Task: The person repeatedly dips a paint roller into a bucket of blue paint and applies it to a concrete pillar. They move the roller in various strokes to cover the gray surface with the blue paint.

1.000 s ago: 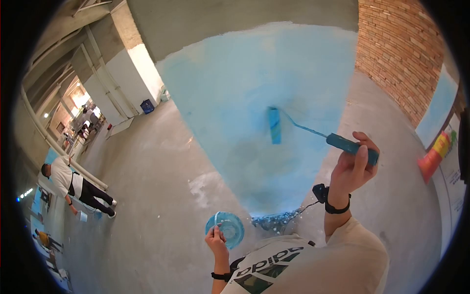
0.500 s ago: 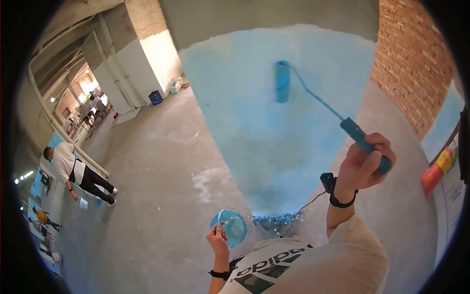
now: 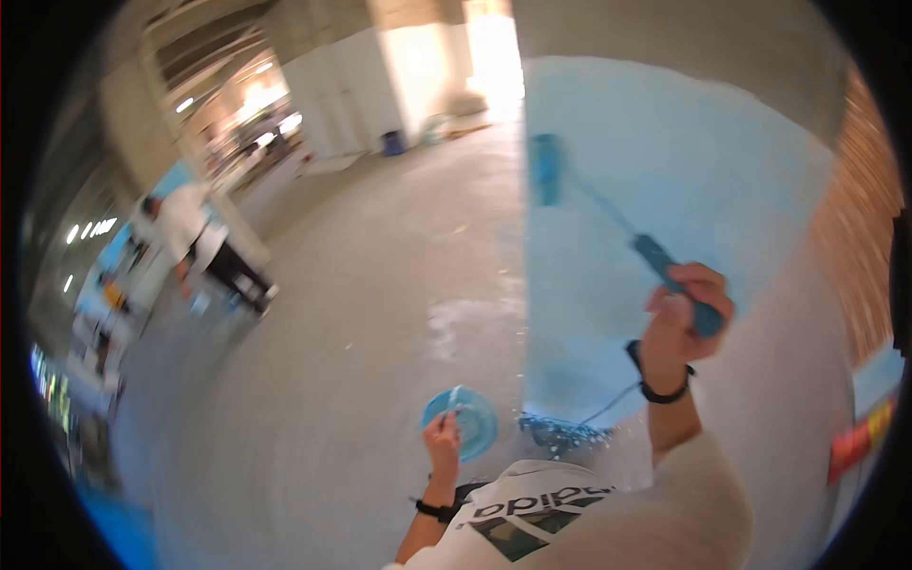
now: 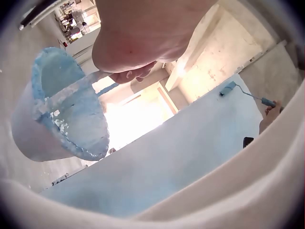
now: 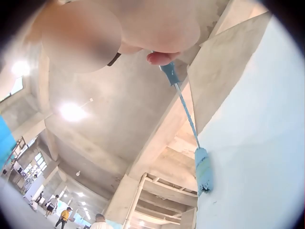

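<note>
My right hand [image 3: 686, 309] grips the dark handle of a paint roller [image 3: 545, 171]. The blue roller head lies at the left edge of the light-blue painted wall [image 3: 655, 190]; in the right wrist view the roller [image 5: 203, 169] is against the wall's edge. Low in the head view, my left hand [image 3: 442, 445] holds the handle of a blue-coated bucket [image 3: 478, 423]. The left wrist view shows the bucket [image 4: 43, 136] tilted, with wet blue paint on its rim and inner wall, and my fingers curled at the handle strap.
A person in a white shirt [image 3: 185, 223] stands at the left on the grey floor [image 3: 380, 285]. A brick wall [image 3: 855, 228] and a red and yellow bag [image 3: 860, 442] are at the right. Paint-spotted dark material [image 3: 560, 435] lies at the painted wall's foot.
The head view has swung left, so the wall appears farther right. The roller has gone from the middle of the painted area to its left edge. Both hands keep their holds.
</note>
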The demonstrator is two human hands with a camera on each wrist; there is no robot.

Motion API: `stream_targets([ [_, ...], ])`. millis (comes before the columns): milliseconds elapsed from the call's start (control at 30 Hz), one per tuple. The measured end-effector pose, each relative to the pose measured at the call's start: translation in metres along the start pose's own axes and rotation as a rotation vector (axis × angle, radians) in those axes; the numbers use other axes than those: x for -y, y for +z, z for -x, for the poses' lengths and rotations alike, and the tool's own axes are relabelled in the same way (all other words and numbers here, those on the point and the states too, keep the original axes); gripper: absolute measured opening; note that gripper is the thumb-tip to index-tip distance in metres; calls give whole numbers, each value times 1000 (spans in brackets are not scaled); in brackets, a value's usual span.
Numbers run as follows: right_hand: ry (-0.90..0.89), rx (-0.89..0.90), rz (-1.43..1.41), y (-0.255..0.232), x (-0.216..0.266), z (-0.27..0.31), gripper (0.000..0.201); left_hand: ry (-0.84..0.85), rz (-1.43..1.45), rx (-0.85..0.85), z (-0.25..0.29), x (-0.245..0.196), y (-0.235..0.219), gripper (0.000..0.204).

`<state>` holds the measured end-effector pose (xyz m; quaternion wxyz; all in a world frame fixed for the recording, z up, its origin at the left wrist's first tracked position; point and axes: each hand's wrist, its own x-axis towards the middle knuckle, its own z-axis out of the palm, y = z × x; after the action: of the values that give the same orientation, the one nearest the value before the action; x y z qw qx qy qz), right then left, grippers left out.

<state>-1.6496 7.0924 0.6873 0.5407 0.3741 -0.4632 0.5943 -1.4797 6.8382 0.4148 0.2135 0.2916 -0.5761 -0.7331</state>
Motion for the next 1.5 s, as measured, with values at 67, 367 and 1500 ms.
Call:
stream_targets([
  [67, 24, -44, 37, 6, 3, 11, 27, -3, -8, -16, 1, 5, -11, 21],
  [367, -162, 45, 164, -26, 11, -2, 25, 5, 70, -33, 9, 14, -19, 20],
  [1500, -76, -195, 670, -131, 47, -35, 23, 13, 21, 36, 30, 12, 0, 22],
])
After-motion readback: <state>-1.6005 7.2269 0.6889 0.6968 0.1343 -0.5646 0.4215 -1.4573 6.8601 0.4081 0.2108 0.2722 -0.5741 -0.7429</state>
